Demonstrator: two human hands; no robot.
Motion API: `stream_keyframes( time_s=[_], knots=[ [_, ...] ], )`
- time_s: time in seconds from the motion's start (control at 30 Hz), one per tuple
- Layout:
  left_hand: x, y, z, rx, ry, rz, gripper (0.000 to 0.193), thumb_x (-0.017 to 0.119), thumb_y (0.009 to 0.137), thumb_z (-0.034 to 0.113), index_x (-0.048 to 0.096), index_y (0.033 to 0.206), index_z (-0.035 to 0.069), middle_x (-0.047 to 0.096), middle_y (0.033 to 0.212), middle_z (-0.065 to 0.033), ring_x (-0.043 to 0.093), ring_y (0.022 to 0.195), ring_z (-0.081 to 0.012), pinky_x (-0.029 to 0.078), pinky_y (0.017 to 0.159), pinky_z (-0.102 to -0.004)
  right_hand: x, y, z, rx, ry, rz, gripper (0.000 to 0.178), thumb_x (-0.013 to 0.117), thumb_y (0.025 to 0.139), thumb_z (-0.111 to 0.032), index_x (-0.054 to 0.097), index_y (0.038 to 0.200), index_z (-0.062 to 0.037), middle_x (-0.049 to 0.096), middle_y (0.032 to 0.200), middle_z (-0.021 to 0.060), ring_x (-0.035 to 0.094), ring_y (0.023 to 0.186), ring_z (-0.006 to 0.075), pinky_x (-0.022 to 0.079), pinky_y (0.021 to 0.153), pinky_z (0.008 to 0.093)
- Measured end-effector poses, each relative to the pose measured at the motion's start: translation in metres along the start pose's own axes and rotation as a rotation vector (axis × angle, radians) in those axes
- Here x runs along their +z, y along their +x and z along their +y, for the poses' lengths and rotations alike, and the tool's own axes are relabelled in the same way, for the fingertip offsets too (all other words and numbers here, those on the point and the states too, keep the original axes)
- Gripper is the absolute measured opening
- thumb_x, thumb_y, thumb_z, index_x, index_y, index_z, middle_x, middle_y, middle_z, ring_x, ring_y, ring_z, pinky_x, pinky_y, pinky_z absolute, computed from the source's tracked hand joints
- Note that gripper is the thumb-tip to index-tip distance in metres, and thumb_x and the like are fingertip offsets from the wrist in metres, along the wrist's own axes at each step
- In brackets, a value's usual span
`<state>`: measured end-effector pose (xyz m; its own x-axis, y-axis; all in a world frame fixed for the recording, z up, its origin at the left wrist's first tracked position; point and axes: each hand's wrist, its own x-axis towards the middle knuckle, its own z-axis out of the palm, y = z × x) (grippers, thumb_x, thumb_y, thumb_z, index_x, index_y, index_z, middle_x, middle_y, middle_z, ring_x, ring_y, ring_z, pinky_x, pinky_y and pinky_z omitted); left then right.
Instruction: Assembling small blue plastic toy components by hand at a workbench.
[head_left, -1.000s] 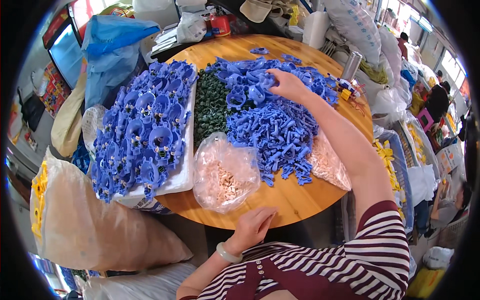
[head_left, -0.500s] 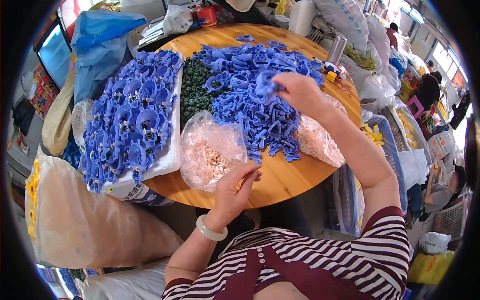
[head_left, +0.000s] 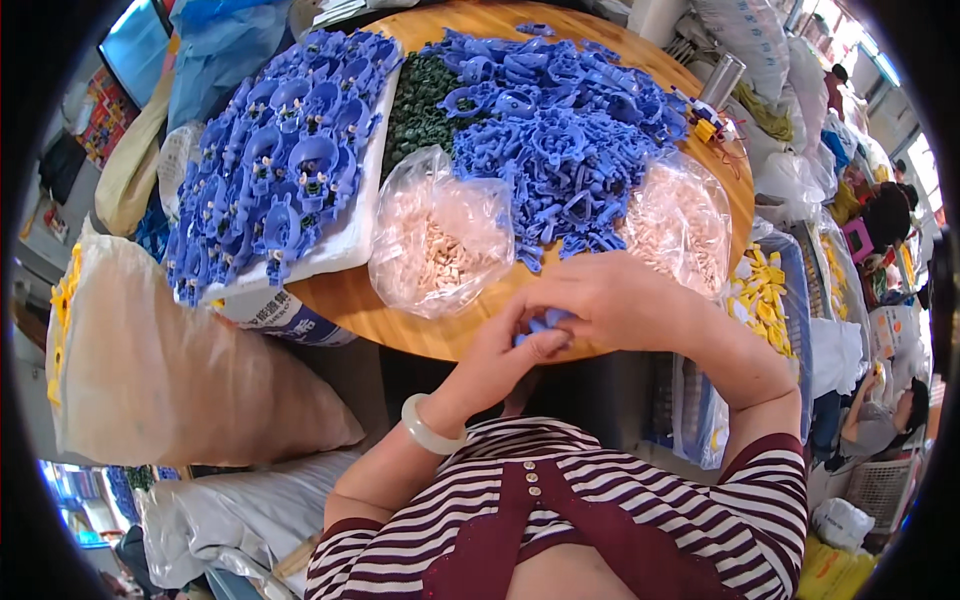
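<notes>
Both hands meet above the table's near edge, around a blue plastic part [head_left: 548,318] that shows only in pieces between the fingers. My left hand [head_left: 500,348], with a pale bangle on its wrist, is closed on it from the left. My right hand [head_left: 615,298] curls over it from the right. Just beyond them lies a heap of blue plastic parts [head_left: 560,160]. A clear bag of small pale pieces [head_left: 440,235] is left of my hands; a second bag of pale pieces [head_left: 675,225] lies to the right.
A white foam board [head_left: 365,225] at the left carries rows of assembled blue pieces. Dark green parts [head_left: 420,110] lie beside it on the round wooden table [head_left: 345,300]. A metal cylinder [head_left: 722,80] stands back right. Yellow parts [head_left: 762,300] fill a crate at the right; a large sack [head_left: 190,360] stands left.
My right hand has come from the blue heap toward me with a blue part and joined my left hand. The whole view has shifted, so the table appears higher.
</notes>
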<state>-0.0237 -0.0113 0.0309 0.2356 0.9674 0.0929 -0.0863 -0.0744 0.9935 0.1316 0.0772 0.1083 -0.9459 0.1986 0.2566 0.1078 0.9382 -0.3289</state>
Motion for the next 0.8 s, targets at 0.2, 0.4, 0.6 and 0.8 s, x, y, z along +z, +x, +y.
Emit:
stream_keyframes(
  time_s=[0.2, 0.4, 0.6, 0.8],
  knots=[
    [-0.01, -0.013, -0.022, -0.207, -0.81, -0.099, 0.042, 0.043, 0.096, 0.033, 0.04, 0.126, 0.004, 0.056, 0.11, -0.0136, 0.061, 0.094, -0.0272, 0.053, 0.078, -0.0345, 0.024, 0.015, 0.01, -0.075, 0.041, 0.026, 0.025, 0.067, 0.07, -0.004, 0.061, 0.094, -0.0057, 0.06, 0.09, 0.0078, 0.06, 0.085, 0.0277, 0.05, 0.071, 0.0351],
    [-0.029, -0.022, -0.017, -0.215, -0.966, 0.037, 0.052, 0.032, 0.097, 0.042, 0.032, 0.137, 0.01, 0.048, 0.126, -0.0155, 0.059, 0.102, -0.0307, 0.054, 0.077, -0.0405, 0.031, 0.05, 0.039, 0.029, 0.274, 0.387, 0.015, 0.063, 0.079, -0.004, 0.062, 0.093, -0.0024, 0.062, 0.091, 0.0092, 0.062, 0.083, 0.0209, 0.049, 0.069, 0.0296],
    [-0.045, -0.018, -0.027, -0.104, -0.919, 0.021, 0.056, 0.041, 0.095, 0.039, 0.026, 0.141, 0.011, 0.049, 0.127, -0.0139, 0.058, 0.105, -0.0269, 0.053, 0.079, -0.0389, 0.014, 0.138, 0.125, 0.444, 0.409, 0.519, 0.016, 0.057, 0.083, -0.009, 0.064, 0.095, -0.0006, 0.067, 0.083, 0.0095, 0.064, 0.079, 0.0181, 0.05, 0.069, 0.0286],
    [-0.044, -0.018, -0.031, -0.119, -0.974, -0.068, 0.058, 0.049, 0.094, 0.03, 0.022, 0.142, 0.012, 0.049, 0.124, -0.0157, 0.056, 0.109, -0.0298, 0.05, 0.086, -0.0405, 0.064, 0.214, 0.201, 0.282, -0.157, 0.153, 0.038, 0.065, 0.075, -0.02, 0.06, 0.111, -0.0083, 0.063, 0.103, 0.0146, 0.06, 0.091, 0.0345, 0.049, 0.079, 0.0394]
  ],
)
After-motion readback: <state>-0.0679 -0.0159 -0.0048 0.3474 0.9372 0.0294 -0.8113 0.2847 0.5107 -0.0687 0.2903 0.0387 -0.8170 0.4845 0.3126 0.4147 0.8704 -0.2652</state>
